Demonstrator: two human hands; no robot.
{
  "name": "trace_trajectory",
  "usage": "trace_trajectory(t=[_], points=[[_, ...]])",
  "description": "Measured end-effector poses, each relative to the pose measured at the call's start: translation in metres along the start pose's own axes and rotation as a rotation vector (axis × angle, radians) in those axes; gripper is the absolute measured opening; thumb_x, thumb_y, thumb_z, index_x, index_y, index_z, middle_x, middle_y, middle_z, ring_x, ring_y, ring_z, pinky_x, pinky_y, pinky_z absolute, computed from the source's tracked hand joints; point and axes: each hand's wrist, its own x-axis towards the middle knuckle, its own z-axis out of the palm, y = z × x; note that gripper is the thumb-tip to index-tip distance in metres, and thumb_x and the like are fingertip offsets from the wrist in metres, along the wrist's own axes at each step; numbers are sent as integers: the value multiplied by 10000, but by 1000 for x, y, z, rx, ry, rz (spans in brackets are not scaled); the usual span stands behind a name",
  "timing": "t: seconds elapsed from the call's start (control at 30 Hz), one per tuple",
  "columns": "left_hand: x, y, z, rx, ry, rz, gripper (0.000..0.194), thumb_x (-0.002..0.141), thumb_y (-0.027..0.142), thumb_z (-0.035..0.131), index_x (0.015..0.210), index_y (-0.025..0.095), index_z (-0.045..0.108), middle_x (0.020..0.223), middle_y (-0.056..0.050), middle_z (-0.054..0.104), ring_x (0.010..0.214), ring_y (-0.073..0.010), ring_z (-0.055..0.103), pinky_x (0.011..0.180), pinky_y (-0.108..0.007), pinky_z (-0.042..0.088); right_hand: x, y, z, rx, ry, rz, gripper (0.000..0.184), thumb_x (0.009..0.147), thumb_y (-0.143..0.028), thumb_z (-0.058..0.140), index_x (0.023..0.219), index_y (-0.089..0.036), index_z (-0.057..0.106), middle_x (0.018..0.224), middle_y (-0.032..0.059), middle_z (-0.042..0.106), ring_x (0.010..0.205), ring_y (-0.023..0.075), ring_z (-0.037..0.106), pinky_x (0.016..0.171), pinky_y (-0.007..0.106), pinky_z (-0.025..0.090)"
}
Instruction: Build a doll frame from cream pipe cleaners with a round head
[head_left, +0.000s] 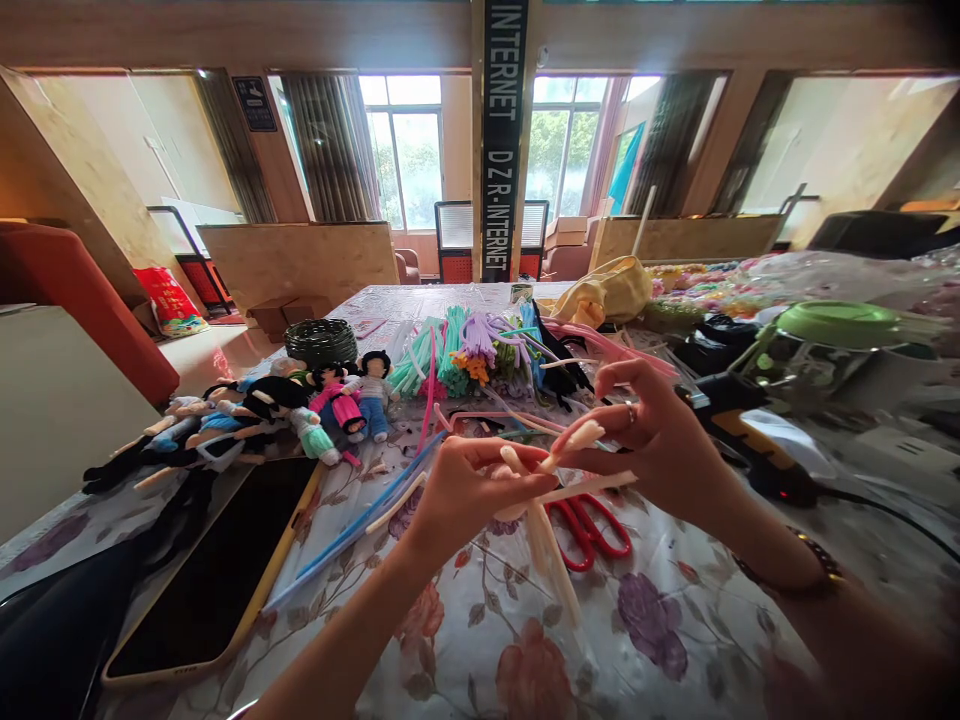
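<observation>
Cream pipe cleaners (547, 560) are bunched between my two hands above the table, their loose ends hanging down and sticking out to the right. My left hand (476, 490) pinches the bunch between thumb and fingers. From the right, my right hand (649, 430), with a ring on one finger, grips a bent cream end near the left fingertips; its index finger is raised in a curl. Just behind and below the hanging strands lie red-handled scissors (592, 535), their blades hidden. Blue pipe cleaners (352, 525) rest on the cloth left of my left hand.
Small dolls (337, 400) are piled at the left, beside a phone (217, 570) in a yellow case. Bundles of coloured pipe cleaners (457, 355) lie behind my hands, near a dark woven basket (321, 342). A corded glue gun (757, 440) and a green-lidded jar (836, 325) are at right.
</observation>
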Motion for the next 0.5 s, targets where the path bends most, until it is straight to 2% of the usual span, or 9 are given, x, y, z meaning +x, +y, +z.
trace_trajectory(t=[0.17,0.27,0.5], points=[[1,-1,0,136,60,101,175,599,314,776,704,175,759,661,-38,710,588,-126,577,565,-235,427,1,3,0,-13,-28,-12,456,705,-260,738,917,-273,335,732,-36,711,703,184,709,655,303,588],[2,-1,0,172,75,148,123,605,280,771,675,181,756,666,-40,712,610,-131,584,579,-239,427,3,3,-1,5,6,-23,457,686,-236,748,903,-276,348,751,-37,718,723,190,710,618,281,581],[0,2,0,145,43,142,51,620,234,757,642,187,755,664,-43,697,591,-120,567,546,-232,407,4,0,1,11,48,-72,443,678,-211,741,888,-279,357,737,-53,714,717,172,704,646,297,580]])
